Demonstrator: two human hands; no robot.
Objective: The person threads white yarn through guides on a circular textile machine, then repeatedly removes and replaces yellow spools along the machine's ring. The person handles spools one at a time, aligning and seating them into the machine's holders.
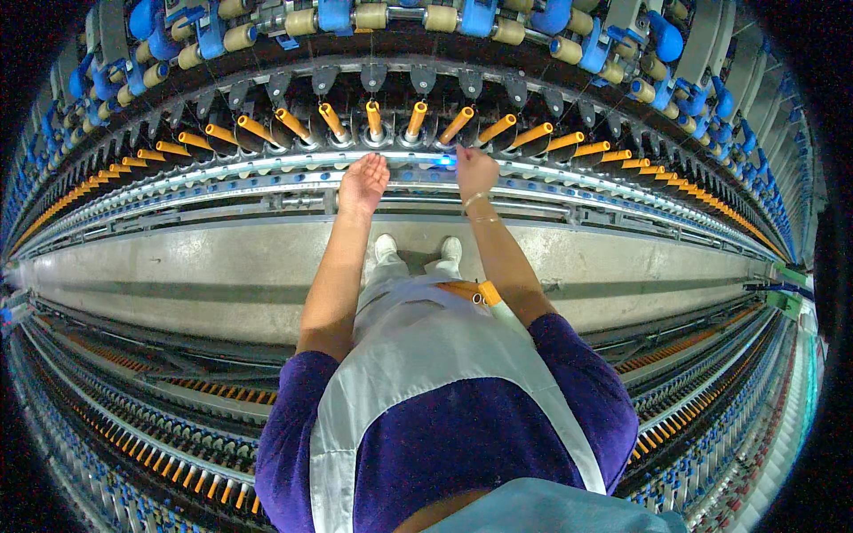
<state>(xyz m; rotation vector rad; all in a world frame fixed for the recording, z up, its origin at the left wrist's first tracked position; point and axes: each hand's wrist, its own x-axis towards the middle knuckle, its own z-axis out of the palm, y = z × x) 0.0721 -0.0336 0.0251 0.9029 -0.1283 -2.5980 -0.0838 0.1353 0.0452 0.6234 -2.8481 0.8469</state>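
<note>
Palm upward with the fingers loosely bent and apart from the thumb, my left hand is over the front rail of a spinning frame. Nothing shows in it. My right hand is closed at the same rail, fingertips pressed together beside a glowing blue light. Whatever the fingertips may hold is too small to make out. Just beyond both hands stands a row of orange bobbin tubes on spindles, one tilted tube nearest my right hand.
Rollers with blue arms run above the bobbins. Orange tubes and a tool with ring handles poke out of my apron pocket. I stand in a narrow aisle; another machine with orange bobbins lies behind me.
</note>
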